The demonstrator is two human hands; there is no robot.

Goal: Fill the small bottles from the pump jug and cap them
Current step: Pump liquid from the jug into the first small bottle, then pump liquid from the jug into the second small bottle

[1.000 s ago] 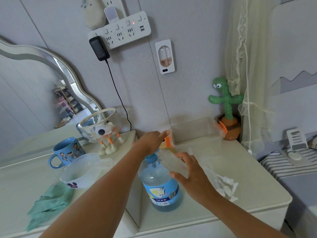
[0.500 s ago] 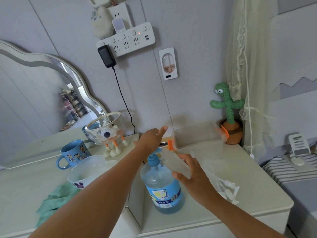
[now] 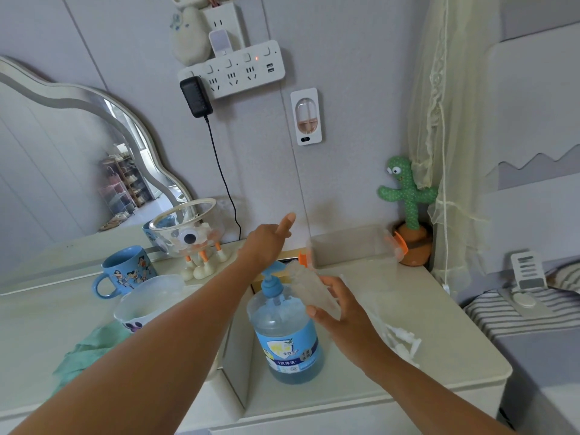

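one bottle: small clear plastic bottle [image 3: 309,290], tilted at blue pump head [image 3: 270,282]
right hand [image 3: 345,321]: grips it
jug: clear pump jug [image 3: 287,340], blue liquid
left hand [image 3: 266,243]: uncurled, atop pump head
progress: filling; none seen capped; white plastic caps [image 3: 403,340] loose

left hand [image 3: 266,243] relaxed, right hand [image 3: 342,315] curled

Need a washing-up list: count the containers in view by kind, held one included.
Pump jug: 1
Small bottle, held in the right hand: 1
Mug: 1
Bowls: 2, a white bowl and a glass bowl
Clear box: 1
Total: 6
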